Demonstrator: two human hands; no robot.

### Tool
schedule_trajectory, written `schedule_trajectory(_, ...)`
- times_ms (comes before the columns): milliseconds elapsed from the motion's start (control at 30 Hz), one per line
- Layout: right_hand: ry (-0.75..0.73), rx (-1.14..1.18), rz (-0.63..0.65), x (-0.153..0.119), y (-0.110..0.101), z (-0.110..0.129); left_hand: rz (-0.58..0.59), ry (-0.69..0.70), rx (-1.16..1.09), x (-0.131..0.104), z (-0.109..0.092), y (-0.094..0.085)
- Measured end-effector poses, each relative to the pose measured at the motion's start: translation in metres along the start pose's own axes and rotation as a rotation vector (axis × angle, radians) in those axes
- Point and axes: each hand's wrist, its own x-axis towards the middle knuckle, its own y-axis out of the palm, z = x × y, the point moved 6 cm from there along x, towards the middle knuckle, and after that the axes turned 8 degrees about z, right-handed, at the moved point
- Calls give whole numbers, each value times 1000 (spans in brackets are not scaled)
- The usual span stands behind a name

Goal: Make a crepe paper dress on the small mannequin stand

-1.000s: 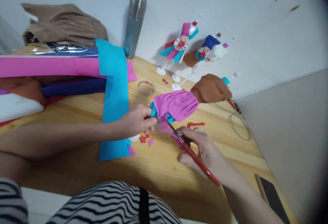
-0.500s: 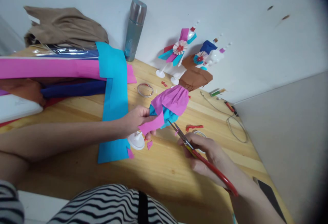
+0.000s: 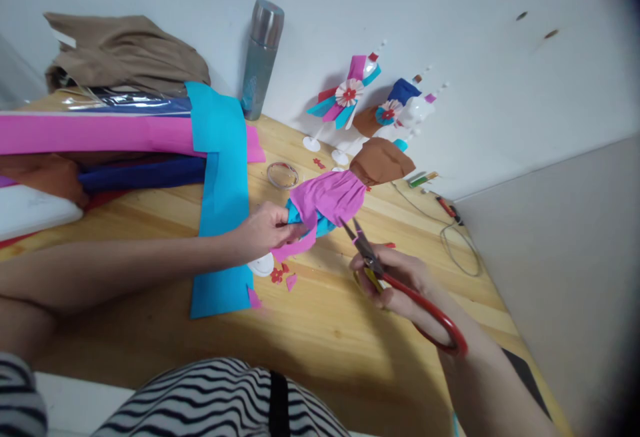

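My left hand (image 3: 274, 225) is closed on the lower end of a crepe paper figure, with a brown top (image 3: 383, 162), a gathered pink layer (image 3: 333, 196) and blue paper (image 3: 325, 225) beneath. A loose pink strip (image 3: 295, 248) hangs below my fingers. My right hand (image 3: 400, 284) grips red-handled scissors (image 3: 367, 250). Their blades are parted, with the tips close to the lower edge of the pink layer. Under my left hand, a white round base (image 3: 262, 264) shows in part beside red flower pieces (image 3: 277, 276) and a pink scrap (image 3: 291, 282).
A long blue paper strip (image 3: 225, 190) lies left of the figure, near pink paper (image 3: 100, 134) and brown cloth (image 3: 130, 54). Behind stand a bottle (image 3: 261, 60) and decorated figures (image 3: 350, 92). A cable (image 3: 450, 250) curls at the right.
The scissors and my right hand have turned more upright and risen slightly, their blades opening wider. The figure has tilted, and the pink strip now droops lower, uncovering the red pieces.
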Motion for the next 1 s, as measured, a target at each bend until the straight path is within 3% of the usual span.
schedule_trajectory(100, -152, 92, -206, 0, -13, 3, -39, 6, -31, 0, -2, -2)
schedule_trajectory(233, -335, 181, -708, 0, -42, 1, -59, 33, -14, 1, -4, -2)
schedule_trajectory(300, -348, 221, -780, 10, -50, -1, -56, 23, 5, 1, -1, -1)
schedule_trajectory(467, -311, 211, -758, 43, -60, 12, -41, -6, 85, -2, 2, 0)
schedule_trajectory(567, -361, 246, -728, 57, -59, 25, -27, -55, 129, -5, 1, 1)
schedule_trajectory(700, -356, 115, -657, 67, -64, 29, -50, -41, 147, -8, -3, 1)
schedule_trajectory(833, -329, 118, -601, 72, -81, 21, 75, -43, 20, -6, 0, 10)
schedule_trajectory(1000, -298, 375, -585, 82, -90, 18, 282, -187, -194, -4, 10, 20)
